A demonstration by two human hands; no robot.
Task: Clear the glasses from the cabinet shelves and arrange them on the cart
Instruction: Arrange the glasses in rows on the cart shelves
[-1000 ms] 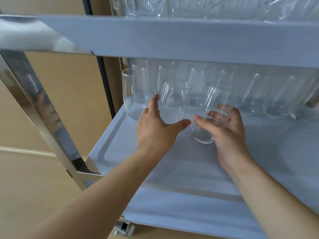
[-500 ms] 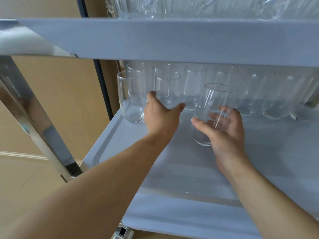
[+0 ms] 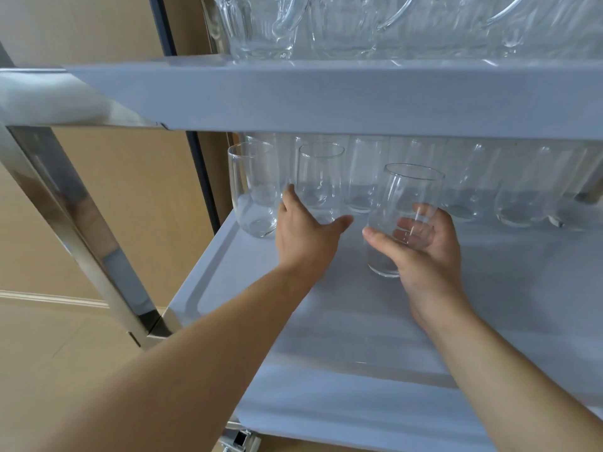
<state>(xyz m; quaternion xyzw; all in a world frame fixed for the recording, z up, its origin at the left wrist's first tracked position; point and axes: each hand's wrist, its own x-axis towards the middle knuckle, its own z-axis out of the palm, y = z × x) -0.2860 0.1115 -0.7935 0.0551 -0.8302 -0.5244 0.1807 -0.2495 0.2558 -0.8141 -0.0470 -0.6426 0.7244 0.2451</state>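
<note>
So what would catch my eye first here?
Two bare hands on the cart's lower shelf: the right hand grips a clear tumbler, the left hand rests at another glass. Behind them runs a row of glasses, with glass mugs above.

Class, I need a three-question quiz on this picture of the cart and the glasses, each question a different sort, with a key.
1. True or false: the right hand is wrapped around a glass.
2. Which shelf of the cart holds the handled mugs? A) upper shelf B) lower shelf C) floor
3. Fill in: the left hand is at the base of a glass standing ____ the corner glass.

Key: 1 true; 2 A; 3 beside
</note>
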